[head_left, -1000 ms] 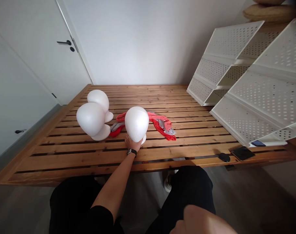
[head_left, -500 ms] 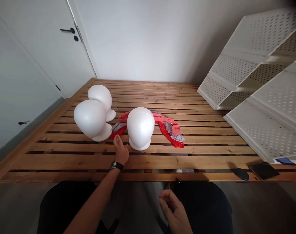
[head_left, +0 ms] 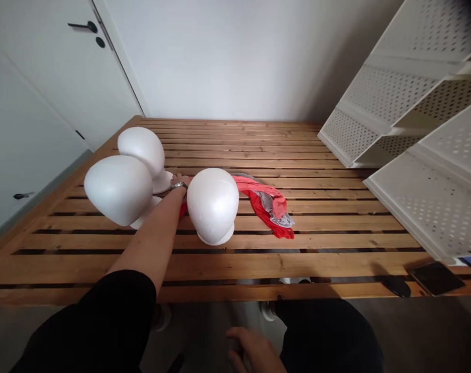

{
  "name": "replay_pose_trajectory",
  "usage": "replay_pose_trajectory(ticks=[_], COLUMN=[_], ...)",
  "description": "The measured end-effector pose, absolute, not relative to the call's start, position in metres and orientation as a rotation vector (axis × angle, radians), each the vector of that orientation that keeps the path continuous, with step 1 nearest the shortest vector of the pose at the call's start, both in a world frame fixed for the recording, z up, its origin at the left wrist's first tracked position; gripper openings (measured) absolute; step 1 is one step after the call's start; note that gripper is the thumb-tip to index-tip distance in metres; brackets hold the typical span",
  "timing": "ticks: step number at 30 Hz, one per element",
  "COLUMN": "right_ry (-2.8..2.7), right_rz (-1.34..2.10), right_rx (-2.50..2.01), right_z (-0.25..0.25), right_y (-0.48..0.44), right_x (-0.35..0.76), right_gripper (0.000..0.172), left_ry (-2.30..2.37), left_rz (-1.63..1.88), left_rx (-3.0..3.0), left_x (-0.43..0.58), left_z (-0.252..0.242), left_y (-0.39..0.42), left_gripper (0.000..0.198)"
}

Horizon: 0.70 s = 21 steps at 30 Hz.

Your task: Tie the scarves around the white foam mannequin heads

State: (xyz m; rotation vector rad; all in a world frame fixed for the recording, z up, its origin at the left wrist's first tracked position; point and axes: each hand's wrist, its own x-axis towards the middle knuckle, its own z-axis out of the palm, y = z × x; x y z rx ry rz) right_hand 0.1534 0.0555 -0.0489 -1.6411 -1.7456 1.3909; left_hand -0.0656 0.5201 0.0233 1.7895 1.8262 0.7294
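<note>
On the slatted wooden platform (head_left: 297, 264), the left hand (head_left: 181, 180) was half hidden behind a white foam head (head_left: 212, 207), its grip unreadable, with a red scarf (head_left: 268, 204) at three o'clock; the right hand (head_left: 253, 352) was held loosely open at six o'clock.

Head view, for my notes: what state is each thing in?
Foam mannequin heads, three, on round bases
Left hand, reaching past the heads, fingers hidden
Right hand, empty, fingers loosely curled
Red and grey cloth, crumpled on the slats
White door, shut
Black phone, lying flat
Perforated shelves, tilted
</note>
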Motion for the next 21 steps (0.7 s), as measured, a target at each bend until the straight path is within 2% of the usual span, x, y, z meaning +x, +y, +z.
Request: replay_pose_trajectory(ticks=[4,8,14,21], right_ry=[-1.727,-1.706,-1.717,-1.600], right_rz=[1.418,1.424,1.298,1.093], right_rx=[-1.607,-1.577,-1.557,-1.504], right_z=[-0.042,-0.029,-0.021,-0.002], right_y=[0.052,0.053,0.043,0.029], right_x=[0.164,0.166,0.158,0.164], right_gripper=[0.038,0.032,0.021,0.022], left_ry=[1.816,1.695,1.197,0.820], left_rz=[0.587,0.700,0.997,0.869], left_rx=[1.813,1.884,2.176,2.429], left_x=[-0.066,-0.047,0.012,0.088], left_z=[0.037,0.085,0.209,0.363], left_y=[0.535,0.546,0.532,0.400], left_gripper=[0.037,0.028,0.027,0.033])
